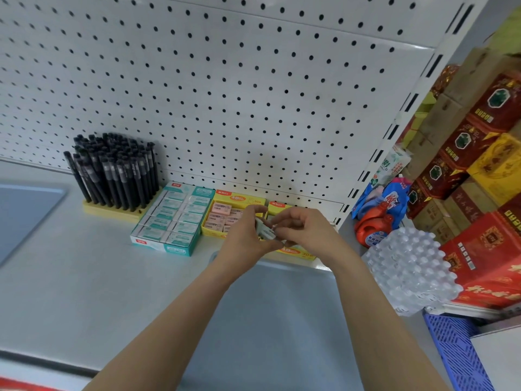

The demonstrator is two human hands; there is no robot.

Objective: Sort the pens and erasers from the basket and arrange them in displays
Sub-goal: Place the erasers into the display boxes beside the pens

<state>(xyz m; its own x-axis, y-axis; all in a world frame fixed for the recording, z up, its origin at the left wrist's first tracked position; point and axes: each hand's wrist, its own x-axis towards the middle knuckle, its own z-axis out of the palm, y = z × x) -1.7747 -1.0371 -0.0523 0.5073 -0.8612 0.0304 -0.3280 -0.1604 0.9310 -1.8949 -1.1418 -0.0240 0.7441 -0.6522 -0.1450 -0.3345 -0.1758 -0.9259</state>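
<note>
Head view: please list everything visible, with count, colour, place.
pens: many, black, in holder, back left
holder: one, pale yellow, under pens
teal box: one, teal-white, right of holder
yellow boxes: two, right of teal box
pegboard: one, white, behind
detergent bottle: one, orange, right
water bottles: one pack, clear, right
red boxes: several, far right
crate: one, blue, bottom right
grey erasers: few, between grips
left grip: holds them
right grip: pinches them
</note>
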